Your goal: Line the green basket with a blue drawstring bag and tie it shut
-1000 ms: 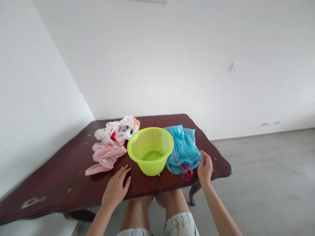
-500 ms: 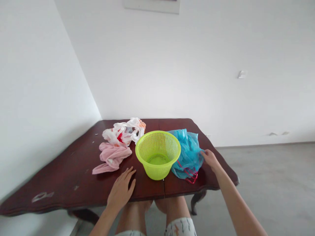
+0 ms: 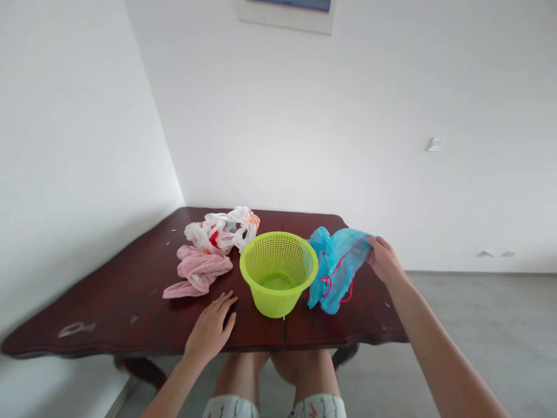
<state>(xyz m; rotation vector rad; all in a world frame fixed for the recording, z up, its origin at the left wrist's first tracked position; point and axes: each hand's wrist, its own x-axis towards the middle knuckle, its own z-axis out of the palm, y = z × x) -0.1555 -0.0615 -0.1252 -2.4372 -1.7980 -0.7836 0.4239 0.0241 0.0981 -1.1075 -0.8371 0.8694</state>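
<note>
My right hand pinches the upper right corner of a blue plastic bag with pink drawstrings, lifting that side off the table. The rest of the bag hangs down beside a lime-green plastic basket. Flat on the tabletop rests my left hand, fingers stretched out and holding nothing. It lies between the basket and a crumpled pink cloth. The basket stands upright, and nothing shows inside it.
Behind the pink cloth lie crumpled white plastic bags with red and orange print. Everything sits on a dark brown wooden table with a wavy edge, close to white walls. A framed picture hangs above.
My right hand has raised the blue bag's corner up and to the right, so the bag stretches out and its drawstrings hang. My left hand stays on the table.
</note>
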